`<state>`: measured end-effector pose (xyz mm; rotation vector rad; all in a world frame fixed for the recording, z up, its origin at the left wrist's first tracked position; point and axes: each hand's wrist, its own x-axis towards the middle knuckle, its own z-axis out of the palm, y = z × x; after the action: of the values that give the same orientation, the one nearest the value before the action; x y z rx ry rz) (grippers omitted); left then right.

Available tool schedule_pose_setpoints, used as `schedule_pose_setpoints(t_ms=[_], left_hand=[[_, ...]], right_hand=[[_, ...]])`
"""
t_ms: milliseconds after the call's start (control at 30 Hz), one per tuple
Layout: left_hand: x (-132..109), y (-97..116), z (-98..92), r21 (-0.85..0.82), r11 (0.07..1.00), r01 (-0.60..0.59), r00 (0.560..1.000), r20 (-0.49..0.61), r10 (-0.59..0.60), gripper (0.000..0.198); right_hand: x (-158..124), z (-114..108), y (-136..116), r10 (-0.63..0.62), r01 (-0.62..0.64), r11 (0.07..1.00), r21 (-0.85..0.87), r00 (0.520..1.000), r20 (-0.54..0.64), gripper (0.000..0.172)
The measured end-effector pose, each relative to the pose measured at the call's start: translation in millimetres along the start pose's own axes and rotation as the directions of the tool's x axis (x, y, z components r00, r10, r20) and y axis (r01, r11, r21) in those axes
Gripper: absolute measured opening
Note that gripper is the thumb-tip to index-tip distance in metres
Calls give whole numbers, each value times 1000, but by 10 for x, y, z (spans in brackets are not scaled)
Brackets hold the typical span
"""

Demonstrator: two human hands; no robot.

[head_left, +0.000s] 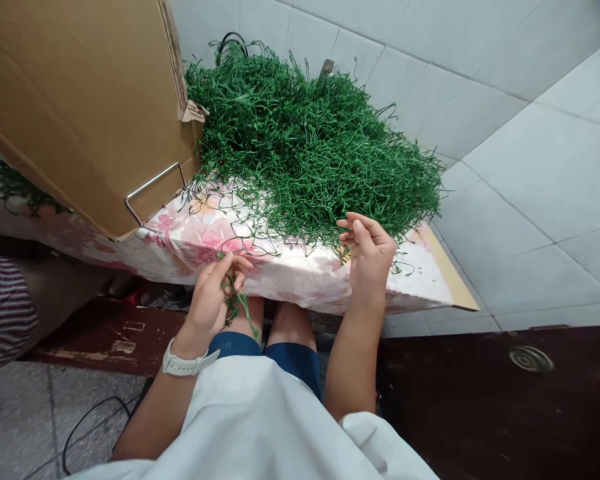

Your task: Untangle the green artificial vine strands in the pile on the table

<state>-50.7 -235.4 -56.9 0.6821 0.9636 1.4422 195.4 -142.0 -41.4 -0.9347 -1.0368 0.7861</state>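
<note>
A large heap of thin, tangled green stems (310,140) with small knobbed ends lies on a table with a floral cover. My left hand (210,300), wearing a pale watch, is closed around a small bunch of green stems (243,310) that hangs below its fingers, over my lap. At the front right edge of the heap, my right hand (367,247) is raised with its thumb and fingers drawn together. Whether a stem is between those fingertips is too small to make out.
A tall cardboard box (95,100) stands on the left of the floral cover (280,270), beside a bent metal wire bracket (153,187). White wall tiles (520,187) rise behind. Another person's striped clothing (5,307) shows at far left. A dark red bench (480,400) lies right.
</note>
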Motion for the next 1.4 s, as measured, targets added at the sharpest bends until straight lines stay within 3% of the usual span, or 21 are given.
schedule_pose_setpoints(t_ms=[133,333,433,500,567,667,733,900,1067,1267,1400], left_hand=[[61,-20,35,-168,986,2,998,-66,-14,37],[90,-35,75,-402,909,109,985,-78,-153,30],[78,-48,62,-429,894,131,980,-78,-181,29],[69,-53,59,-433,893,124,982,-76,-173,31],[62,-54,69,-439,891,116,984,-73,-164,33],[51,-55,103,-427,897,119,987,-51,-155,35],[38,-61,129,-397,911,114,991,-24,-135,36],[8,-74,157,-360,932,37,998,-26,-50,29],[4,-18,116,-315,949,1,999,-33,-12,34],[-68,69,126,-253,956,-147,988,10,155,40],[-129,112,171,-196,960,-198,978,33,208,47]], right_hand=[[-211,6,76,-3,13,993,-119,996,85,20],[-340,-32,356,63,-21,958,-287,988,138,23],[-417,-10,313,-9,54,955,-290,988,152,22],[-498,32,200,-51,112,955,-273,974,221,20],[-601,98,64,-42,147,950,-274,933,357,20],[-758,223,-81,28,191,928,-318,818,574,23],[-839,299,-109,62,208,920,-332,759,648,23],[-964,388,-66,180,32,960,-278,690,701,37],[-1026,364,-26,258,-179,966,-186,648,717,39],[-1089,300,117,104,-134,990,-34,570,815,39],[-1175,292,184,43,-144,989,43,546,836,39]])
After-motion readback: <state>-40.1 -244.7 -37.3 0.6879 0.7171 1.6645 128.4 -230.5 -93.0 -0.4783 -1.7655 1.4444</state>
